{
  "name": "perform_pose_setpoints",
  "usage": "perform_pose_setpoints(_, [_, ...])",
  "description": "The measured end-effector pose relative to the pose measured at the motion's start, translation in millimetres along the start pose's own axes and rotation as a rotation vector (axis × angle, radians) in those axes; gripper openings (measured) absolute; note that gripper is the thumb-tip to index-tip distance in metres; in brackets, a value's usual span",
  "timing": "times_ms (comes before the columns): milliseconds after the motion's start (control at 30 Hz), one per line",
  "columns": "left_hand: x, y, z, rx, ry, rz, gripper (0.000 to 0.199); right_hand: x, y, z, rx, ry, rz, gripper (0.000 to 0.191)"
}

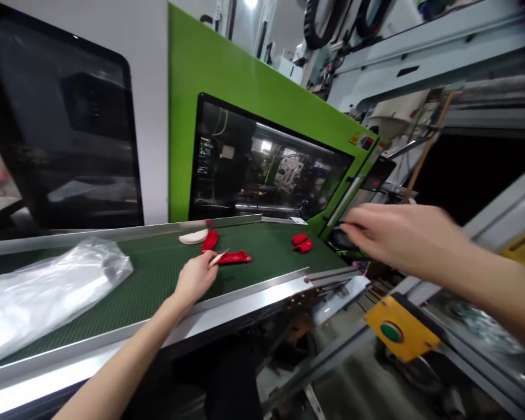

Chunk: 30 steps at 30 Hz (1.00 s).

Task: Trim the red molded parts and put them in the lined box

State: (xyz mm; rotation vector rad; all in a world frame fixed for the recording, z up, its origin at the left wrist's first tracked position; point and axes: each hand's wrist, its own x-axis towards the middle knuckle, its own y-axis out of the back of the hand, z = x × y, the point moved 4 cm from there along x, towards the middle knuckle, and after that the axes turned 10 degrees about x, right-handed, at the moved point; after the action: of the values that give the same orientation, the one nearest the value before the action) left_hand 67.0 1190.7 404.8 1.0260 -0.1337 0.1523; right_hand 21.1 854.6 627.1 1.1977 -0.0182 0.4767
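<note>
My left hand (pixel 196 275) is over the green conveyor belt (pixel 157 280), its fingers closed on a slim pale pointed tool (pixel 217 258). Just beyond those fingers lies a long red plastic part (pixel 235 257), with another red part (pixel 210 240) behind it. A white curved piece (pixel 193 237) rests beside them. Farther right on the belt are two small red pieces (pixel 301 243). My right hand (pixel 389 233) is raised in the air, past the belt's right end. Its fingers are curled together and slightly blurred; whatever they may hold is hidden.
A clear plastic bag (pixel 56 291) covers the belt's left part. Metal rails (pixel 254 296) edge the belt. Behind stands a green machine (pixel 262 76) with a dark window (pixel 262 163). Below my right arm is a yellow box (pixel 402 328) with a green button (pixel 391 332).
</note>
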Motion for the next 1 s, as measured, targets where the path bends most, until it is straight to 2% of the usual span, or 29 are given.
perform_pose_setpoints(100, [-2, -1.2, -1, -0.006, -0.018, 0.007, 0.026, 74, -42, -42, 0.000, 0.014, -0.237, 0.031])
perform_pose_setpoints(200, [-4, -3.2, -5, -0.018, -0.031, 0.005, 0.025, 115, -110, -55, -0.017, -0.036, -0.414, 0.036])
perform_pose_setpoints(300, [-5, -5.6, -6, -0.028, -0.041, -0.002, 0.023, 122, -176, -55, -0.042, -0.055, -0.487, 0.040])
perform_pose_setpoints(367, [-7, -6.6, -4, -0.031, -0.056, -0.009, 0.022, 119, -210, -52, -0.059, -0.063, -0.495, 0.042])
perform_pose_setpoints(433, [-9, -7.1, -2, -0.029, -0.072, -0.022, 0.021, 119, -235, -47, -0.068, -0.062, -0.493, 0.041])
perform_pose_setpoints(533, [-12, -7.4, 2, -0.026, -0.100, -0.055, 0.020, 127, -261, -42, -0.065, -0.037, -0.477, 0.037])
perform_pose_setpoints(667, [-15, -7.7, 3, -0.055, -0.137, -0.081, 0.018, 136, -277, -40, -0.054, 0.039, -0.438, 0.031])
perform_pose_setpoints(767, [-17, -7.7, 5, -0.104, -0.151, -0.070, 0.018, 140, -271, -44, -0.063, 0.128, -0.394, 0.023])
perform_pose_setpoints(833, [-19, -6.8, 7, -0.150, -0.148, -0.050, 0.019, 144, -256, -52, -0.081, 0.200, -0.346, 0.015])
perform_pose_setpoints(900, [-21, -2.7, 9, -0.215, -0.128, -0.008, 0.020, 149, -232, -70, -0.103, 0.283, -0.275, 0.009])
perform_pose_setpoints(1000, [-24, 15.2, 0, -0.346, -0.071, 0.106, 0.019, 153, -180, -119, -0.118, 0.425, -0.128, 0.017])
